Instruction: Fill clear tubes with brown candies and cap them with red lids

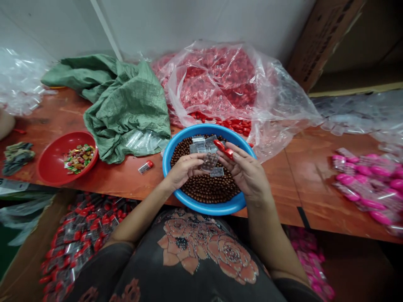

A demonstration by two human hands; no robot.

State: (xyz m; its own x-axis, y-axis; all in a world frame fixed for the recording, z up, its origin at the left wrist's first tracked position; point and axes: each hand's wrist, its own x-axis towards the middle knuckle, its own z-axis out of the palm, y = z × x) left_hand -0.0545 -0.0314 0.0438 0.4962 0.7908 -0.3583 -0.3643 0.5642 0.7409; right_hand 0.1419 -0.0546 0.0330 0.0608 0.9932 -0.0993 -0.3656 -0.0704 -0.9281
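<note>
Over a blue basin of small brown balls, my left hand pinches a clear plastic container with brown balls inside. Close to its right, my right hand has its fingers closed on red caps. More clear containers lie on top of the balls, behind my left hand. Left of the basin, a clear container with a red cap lies on the orange table.
A red bowl of wrapped pieces and a green sack are left. A plastic bag of red caps lies behind the basin. Pink-capped containers are at right; red-capped ones fill a box below left.
</note>
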